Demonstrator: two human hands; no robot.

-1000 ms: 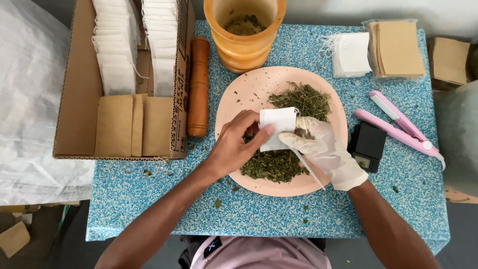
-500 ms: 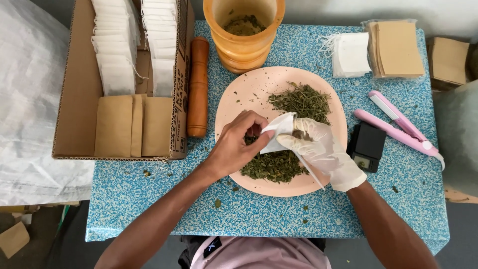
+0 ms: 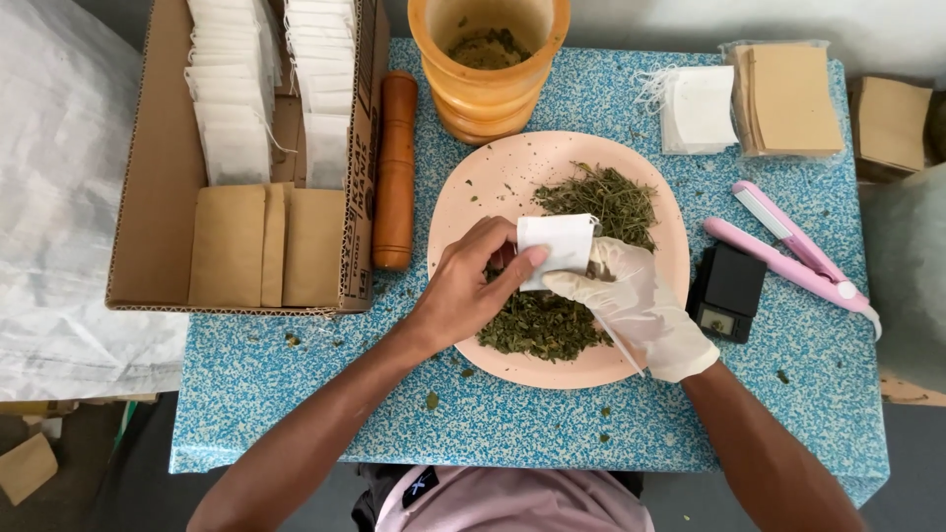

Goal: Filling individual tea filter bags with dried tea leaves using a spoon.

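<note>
Two hands meet over a round pink plate (image 3: pixel 473 192) on the blue speckled tabletop (image 3: pixel 296 394). The bare left hand (image 3: pixel 468 286) has its grip pinching a small white paper bag (image 3: pixel 557 241), held just above the dry green herbs (image 3: pixel 542 325) on the plate. The right hand (image 3: pixel 641 310), in a white glove, touches the bag's right side with fingers curled around a thin stick. A small black scale (image 3: pixel 729 291) sits just beside the plate.
</note>
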